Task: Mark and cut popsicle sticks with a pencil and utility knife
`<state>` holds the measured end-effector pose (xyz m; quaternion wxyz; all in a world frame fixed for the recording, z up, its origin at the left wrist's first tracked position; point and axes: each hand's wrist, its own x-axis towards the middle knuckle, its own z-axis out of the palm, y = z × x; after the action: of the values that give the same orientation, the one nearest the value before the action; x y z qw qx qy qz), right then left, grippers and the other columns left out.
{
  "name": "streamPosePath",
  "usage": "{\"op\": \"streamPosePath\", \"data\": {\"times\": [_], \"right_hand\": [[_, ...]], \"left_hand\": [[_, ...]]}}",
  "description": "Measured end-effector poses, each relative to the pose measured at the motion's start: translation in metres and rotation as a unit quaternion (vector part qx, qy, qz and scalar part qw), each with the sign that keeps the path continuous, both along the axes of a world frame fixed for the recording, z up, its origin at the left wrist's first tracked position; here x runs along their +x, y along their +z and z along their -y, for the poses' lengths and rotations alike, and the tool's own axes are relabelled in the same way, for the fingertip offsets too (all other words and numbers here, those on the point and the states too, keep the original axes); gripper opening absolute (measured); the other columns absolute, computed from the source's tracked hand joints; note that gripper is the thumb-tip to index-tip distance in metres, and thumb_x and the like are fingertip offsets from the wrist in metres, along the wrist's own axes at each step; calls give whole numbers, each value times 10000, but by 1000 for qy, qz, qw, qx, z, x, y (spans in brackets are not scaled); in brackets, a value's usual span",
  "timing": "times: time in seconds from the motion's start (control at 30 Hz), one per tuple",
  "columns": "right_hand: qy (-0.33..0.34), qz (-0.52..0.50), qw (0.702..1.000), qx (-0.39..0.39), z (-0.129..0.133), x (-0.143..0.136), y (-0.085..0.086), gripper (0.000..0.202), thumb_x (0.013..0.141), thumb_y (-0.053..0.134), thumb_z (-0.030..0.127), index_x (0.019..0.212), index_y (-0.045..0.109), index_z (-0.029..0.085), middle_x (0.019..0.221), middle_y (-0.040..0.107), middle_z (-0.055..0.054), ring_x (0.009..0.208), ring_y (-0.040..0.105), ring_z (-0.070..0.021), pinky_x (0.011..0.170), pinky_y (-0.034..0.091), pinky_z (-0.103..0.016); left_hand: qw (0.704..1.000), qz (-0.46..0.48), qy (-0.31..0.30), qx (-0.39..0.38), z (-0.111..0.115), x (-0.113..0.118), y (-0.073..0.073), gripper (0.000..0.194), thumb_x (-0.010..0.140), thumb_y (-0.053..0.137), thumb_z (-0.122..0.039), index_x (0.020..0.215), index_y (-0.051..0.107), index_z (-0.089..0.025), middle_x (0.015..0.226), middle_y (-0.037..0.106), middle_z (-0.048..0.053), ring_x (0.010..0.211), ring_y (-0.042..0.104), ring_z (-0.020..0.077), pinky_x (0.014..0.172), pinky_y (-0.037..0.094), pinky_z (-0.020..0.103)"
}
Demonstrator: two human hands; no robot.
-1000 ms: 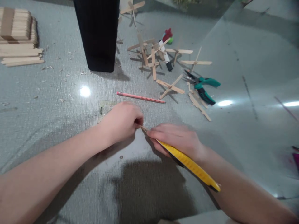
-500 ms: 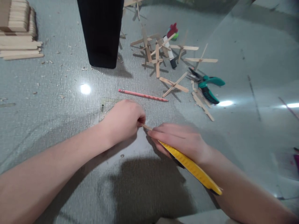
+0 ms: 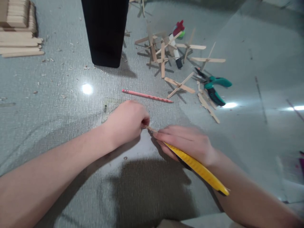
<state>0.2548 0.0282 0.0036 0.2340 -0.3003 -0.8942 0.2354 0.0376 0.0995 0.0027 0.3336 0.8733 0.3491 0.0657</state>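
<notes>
My left hand (image 3: pixel 127 122) is closed in a pinch at the end of a small wooden craft stick (image 3: pixel 151 129), low over the table. Most of that stick is hidden by my fingers. My right hand (image 3: pixel 187 142) grips a yellow utility knife (image 3: pixel 200 166), its handle slanting down toward my right wrist. The knife's front end is at the stick, close to my left fingertips; the blade itself cannot be made out. Under my left hand lies a clear ruler (image 3: pixel 111 104), partly covered. Just beyond both hands is a pink pencil (image 3: pixel 147 96).
Crossed craft sticks (image 3: pixel 180 85) lie in a cluster at the back, around a white marker (image 3: pixel 175 52) and a red clip-like object (image 3: pixel 178 28). Green-handled pliers (image 3: pixel 215 84) rest on cut pieces. A black box-like object (image 3: pixel 106 34) and stacked sticks (image 3: pixel 20 47) stand farther left.
The view has shifted slightly, so most things sit a little farther right. Both hands keep nearly the same pose, with the knife still at the stick.
</notes>
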Motion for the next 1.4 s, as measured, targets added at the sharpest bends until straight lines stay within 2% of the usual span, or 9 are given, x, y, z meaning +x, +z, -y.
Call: {"op": "streamPosePath", "data": {"times": [0.2, 0.3, 0.4, 0.5, 0.73, 0.9, 1.13, 1.3, 1.4], "right_hand": [[1, 6, 1000, 3, 0, 0, -3, 235, 1015, 504, 93, 1220, 593, 166, 689, 666, -4, 603, 616, -153, 586, 529, -302], [-8, 5, 999, 35, 4, 6, -10, 232, 970, 583, 86, 1179, 623, 177, 781, 711, -29, 639, 651, -155, 574, 537, -287], [-54, -23, 996, 60, 11, 14, -11, 230, 936, 635, 110, 1148, 652, 196, 826, 728, -33, 697, 706, -176, 636, 595, -297], [-102, -28, 993, 50, 14, 16, -7, 215, 949, 594, 114, 1128, 666, 209, 788, 732, -33, 711, 728, -189, 662, 618, -304], [-97, -42, 994, 28, 6, 0, -11, 207, 924, 622, 122, 1090, 647, 243, 826, 752, -34, 742, 752, -202, 680, 623, -316], [-94, -26, 995, 10, 6, 4, -17, 260, 916, 618, 111, 1119, 624, 273, 815, 753, -20, 746, 753, -211, 678, 617, -327], [-88, -24, 996, 20, 4, 2, -17, 220, 928, 607, 126, 1103, 625, 258, 846, 765, -27, 760, 763, -200, 713, 627, -321], [-87, -20, 996, 9, 3, 2, -17, 245, 935, 590, 125, 1118, 617, 286, 842, 759, -28, 738, 751, -215, 671, 627, -358], [-81, -24, 996, 3, 4, 3, -17, 249, 946, 587, 125, 1137, 612, 283, 847, 756, -19, 740, 745, -200, 658, 612, -342]], "left_hand": [[1000, 1, -2, -11, 0, 1, 0, 253, 816, 601, -3, 813, 793, -168, 830, 755, 28, 884, 666, 195, 842, 512, 324], [1000, 10, -3, -10, 0, 0, -1, 258, 818, 598, -3, 810, 796, -169, 823, 754, 29, 877, 666, 198, 847, 515, 331], [1000, 15, 1, -11, 0, 0, -1, 269, 815, 593, 1, 803, 795, -176, 828, 757, 27, 872, 666, 198, 850, 516, 336], [1000, 13, 4, -15, 0, 0, -1, 271, 807, 591, 8, 795, 790, -177, 835, 757, 25, 867, 667, 192, 844, 514, 329], [999, 24, 14, -29, -2, -1, -1, 273, 803, 583, -20, 779, 789, -198, 823, 748, 13, 850, 661, 180, 806, 512, 316], [999, 28, 12, -27, -2, -1, -1, 274, 796, 576, -18, 770, 785, -194, 803, 740, 8, 845, 658, 178, 793, 506, 314], [999, 20, 11, -41, -2, 0, 0, 262, 791, 588, -9, 760, 777, -188, 805, 740, 4, 842, 656, 179, 802, 498, 315], [999, 22, 9, -34, -2, 0, -1, 261, 790, 586, -11, 742, 768, -193, 800, 737, 3, 833, 652, 177, 788, 493, 309], [999, 23, 7, -29, -2, 0, -1, 257, 790, 583, -9, 747, 765, -186, 802, 736, 2, 826, 653, 173, 782, 493, 303]]}}
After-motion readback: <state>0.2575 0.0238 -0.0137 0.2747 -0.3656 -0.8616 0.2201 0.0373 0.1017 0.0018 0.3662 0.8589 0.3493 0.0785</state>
